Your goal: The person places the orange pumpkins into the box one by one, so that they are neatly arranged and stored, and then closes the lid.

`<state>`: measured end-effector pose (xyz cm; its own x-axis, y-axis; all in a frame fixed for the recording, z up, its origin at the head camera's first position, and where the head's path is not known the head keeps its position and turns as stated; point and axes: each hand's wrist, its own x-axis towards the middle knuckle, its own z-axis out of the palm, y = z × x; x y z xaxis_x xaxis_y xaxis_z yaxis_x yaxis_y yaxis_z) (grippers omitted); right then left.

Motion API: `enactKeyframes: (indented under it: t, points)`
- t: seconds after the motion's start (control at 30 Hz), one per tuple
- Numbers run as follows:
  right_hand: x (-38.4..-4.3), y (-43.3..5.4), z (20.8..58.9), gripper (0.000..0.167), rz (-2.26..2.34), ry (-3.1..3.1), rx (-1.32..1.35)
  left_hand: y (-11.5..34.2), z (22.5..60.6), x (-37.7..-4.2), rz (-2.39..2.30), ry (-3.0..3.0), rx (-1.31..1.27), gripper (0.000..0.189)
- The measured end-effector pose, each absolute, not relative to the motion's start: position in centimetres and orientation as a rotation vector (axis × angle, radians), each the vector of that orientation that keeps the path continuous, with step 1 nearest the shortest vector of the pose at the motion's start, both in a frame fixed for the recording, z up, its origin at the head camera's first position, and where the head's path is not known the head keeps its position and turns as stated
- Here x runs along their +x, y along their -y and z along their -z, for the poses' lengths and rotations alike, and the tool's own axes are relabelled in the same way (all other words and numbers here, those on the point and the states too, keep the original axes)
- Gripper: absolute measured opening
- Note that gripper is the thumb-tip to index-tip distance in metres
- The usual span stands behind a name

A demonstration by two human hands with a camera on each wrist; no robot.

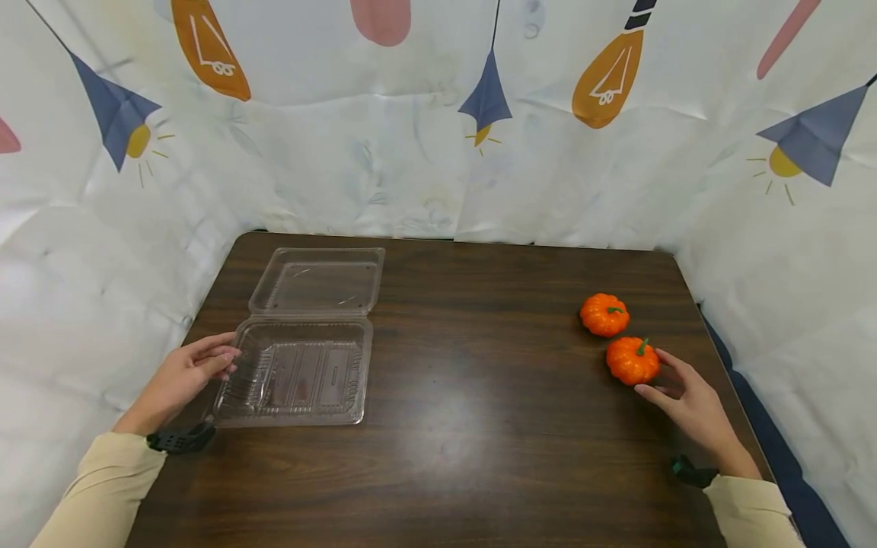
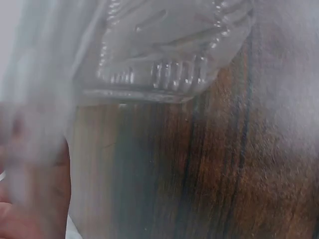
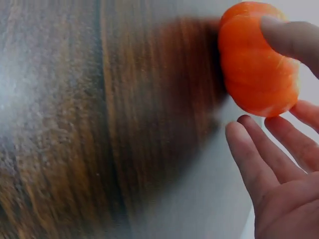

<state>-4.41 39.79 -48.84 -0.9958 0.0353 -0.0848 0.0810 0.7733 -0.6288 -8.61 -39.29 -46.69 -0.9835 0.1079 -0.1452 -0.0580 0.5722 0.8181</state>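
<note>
A clear plastic clamshell box (image 1: 301, 415) lies unfolded on the left of the table, its lid (image 1: 322, 278) spread toward the back. My left hand (image 1: 192, 373) grips the left rim of its ribbed base between thumb and fingers. On the right, my right hand (image 1: 692, 399) holds a small orange toy pumpkin (image 1: 629, 363) with a green stem. In the right wrist view the thumb (image 3: 294, 42) lies across that pumpkin and fingertips meet its lower side, while other fingers stay apart from it. Just behind it sits a second orange toy pumpkin (image 1: 601, 315).
The dark wood-grain table (image 1: 473, 358) has rounded back corners. White fabric printed with lamps and bulbs (image 1: 411, 167) hangs behind it and along both sides. A dark blue strip (image 1: 774, 449) shows past the table's right edge.
</note>
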Motion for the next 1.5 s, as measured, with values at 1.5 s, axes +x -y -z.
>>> enactKeyframes:
  t: [1.5]
  points:
    - [-4.8, -38.4, 50.0, 0.081, 1.293, -2.87, 0.389, 37.1, 47.3, -8.1, -2.009, -2.098, 0.024, 0.042]
